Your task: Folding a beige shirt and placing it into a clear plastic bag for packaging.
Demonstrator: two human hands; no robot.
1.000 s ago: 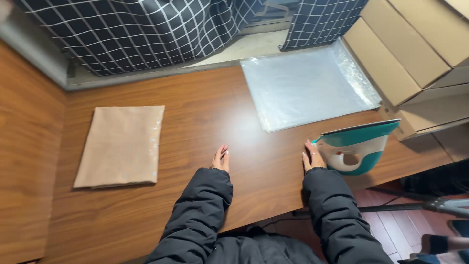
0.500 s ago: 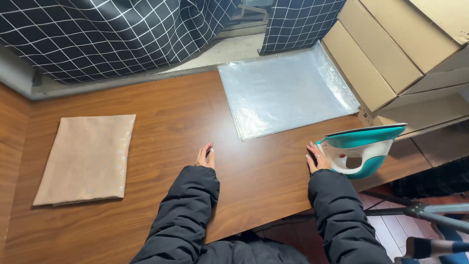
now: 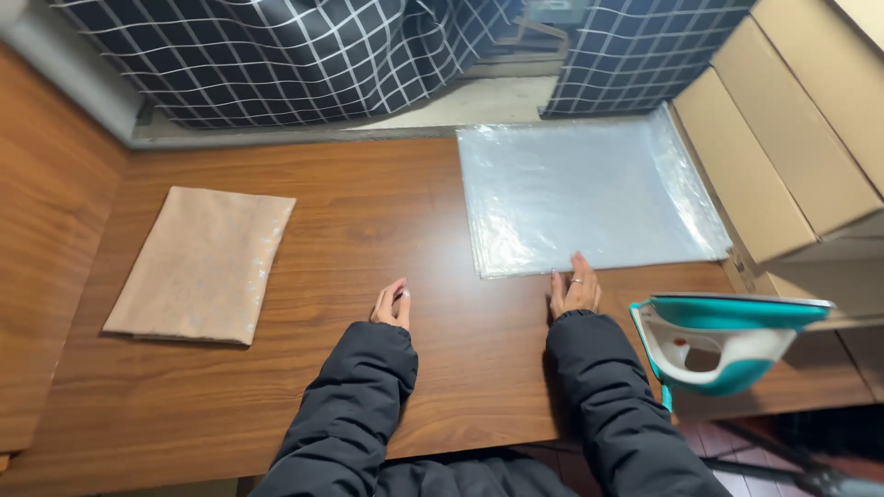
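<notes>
My left hand (image 3: 391, 305) rests flat on the brown wooden table (image 3: 368, 221), fingers loosely together, holding nothing. My right hand (image 3: 574, 292) lies on the table with its fingertips touching the near edge of a clear plastic sheet (image 3: 589, 189) spread at the back right. A ring shows on one finger. Both arms wear dark padded sleeves. A folded tan cloth (image 3: 203, 262) lies at the left, well apart from my left hand. A teal and white iron (image 3: 723, 336) stands upright at the table's right edge, just right of my right sleeve.
Stacked cardboard boxes (image 3: 792, 147) line the right side. A dark checked curtain (image 3: 304, 51) hangs behind the table. A wooden side panel (image 3: 46, 230) rises on the left. Wooden floor shows below the table edge at the lower right.
My right hand has moved away from the iron, left and forward onto the edge of the plastic sheet. The view has shifted; my left hand stays on the table.
</notes>
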